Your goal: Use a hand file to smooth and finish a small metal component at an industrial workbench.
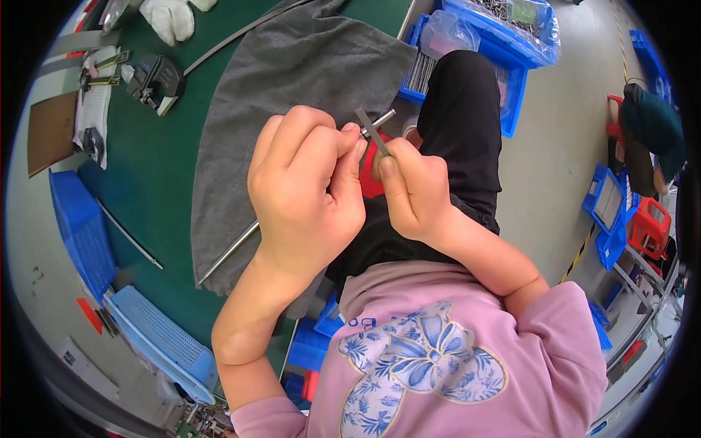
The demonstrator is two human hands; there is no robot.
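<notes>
My left hand point(307, 175) is closed around a thin, shiny metal rod point(230, 252). The rod slants from the lower left over the table, passes behind that hand and comes out at the fingertips. My right hand point(416, 186) pinches a narrow, flat grey strip that looks like a small file point(372, 131). The strip crosses the rod near its far end and appears to touch it. Both hands are held close together, above my lap and the edge of a dark grey cloth point(241, 124).
The cloth lies on a green tabletop point(175, 175), near a micrometer point(157, 80), white gloves point(169, 20) and another thin rod point(130, 233). Blue baskets point(80, 226) line the left side. Blue bins point(515, 95) with metal parts stand beyond my leg. Another person point(650, 131) is at far right.
</notes>
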